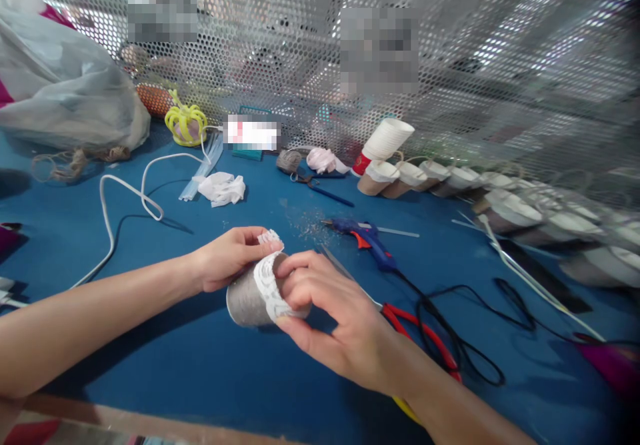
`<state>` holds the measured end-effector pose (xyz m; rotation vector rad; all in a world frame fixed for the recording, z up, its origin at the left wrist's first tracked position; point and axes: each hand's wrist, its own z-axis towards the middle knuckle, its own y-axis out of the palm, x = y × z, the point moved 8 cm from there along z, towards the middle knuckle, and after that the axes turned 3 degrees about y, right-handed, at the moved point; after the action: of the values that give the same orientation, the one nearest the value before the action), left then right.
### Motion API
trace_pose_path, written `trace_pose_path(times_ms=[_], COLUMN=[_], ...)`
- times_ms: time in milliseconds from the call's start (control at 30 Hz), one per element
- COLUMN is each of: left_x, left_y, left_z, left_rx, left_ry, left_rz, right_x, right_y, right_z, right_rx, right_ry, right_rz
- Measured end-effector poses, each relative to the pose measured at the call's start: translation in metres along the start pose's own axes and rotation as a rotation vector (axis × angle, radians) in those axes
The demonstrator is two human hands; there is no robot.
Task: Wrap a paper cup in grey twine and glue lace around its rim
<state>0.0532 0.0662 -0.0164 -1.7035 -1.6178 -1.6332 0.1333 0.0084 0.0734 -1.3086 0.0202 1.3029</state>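
A grey-brown, twine-textured cup (pixel 245 298) lies tilted on its side between my hands, above the blue table. White lace trim (pixel 267 284) runs around it near the rim. My left hand (pixel 227 258) pinches the loose end of the lace at the cup's far side. Fingers of my right hand (pixel 330 305) reach into the cup's mouth, while its thumb presses the lace from outside. Just beyond, a blue glue gun (pixel 367 235) with a clear glue stick lies on the table. Scissors with red handles (pixel 425 338) are partly hidden under my right forearm.
Rows of similar cups (pixel 510 208) with white tops stand at the right, near stacked paper cups (pixel 387 140). Pliers (pixel 325 190), yarn balls (pixel 289 160), white cloth (pixel 221 188) and a yellow basket-like object (pixel 186 124) lie farther back. Cables (pixel 107 225) cross both sides. A perforated metal screen (pixel 295 52) stands behind.
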Motion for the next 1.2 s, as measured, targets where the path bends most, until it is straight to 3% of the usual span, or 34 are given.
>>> trace_pose_path(times_ms=[233,433,500,733,867,1200], left_x=[-0.015,-0.019,-0.021,-0.024,-0.026,-0.011], left_y=[0.001,0.021,0.022,0.02,0.018,0.014], left_z=[0.001,-0.01,-0.013,-0.009,-0.007,-0.007], left_rx=[-0.028,-0.399,-0.437,-0.365,-0.326,-0.138], left_ry=[-0.154,-0.219,-0.229,-0.236,-0.232,0.016], left_rz=[-0.089,-0.115,-0.095,-0.151,-0.158,0.001], right_x=[0.007,0.026,0.032,0.048,0.049,0.051], right_y=[-0.003,-0.009,-0.011,-0.028,-0.026,-0.025], right_z=[0.001,0.0,-0.001,-0.005,-0.005,-0.006], right_rx=[0.011,0.035,0.043,0.238,0.274,0.296], right_ry=[0.069,0.225,0.252,0.368,0.383,0.422], right_rz=[0.076,0.18,0.182,0.199,0.119,-0.006])
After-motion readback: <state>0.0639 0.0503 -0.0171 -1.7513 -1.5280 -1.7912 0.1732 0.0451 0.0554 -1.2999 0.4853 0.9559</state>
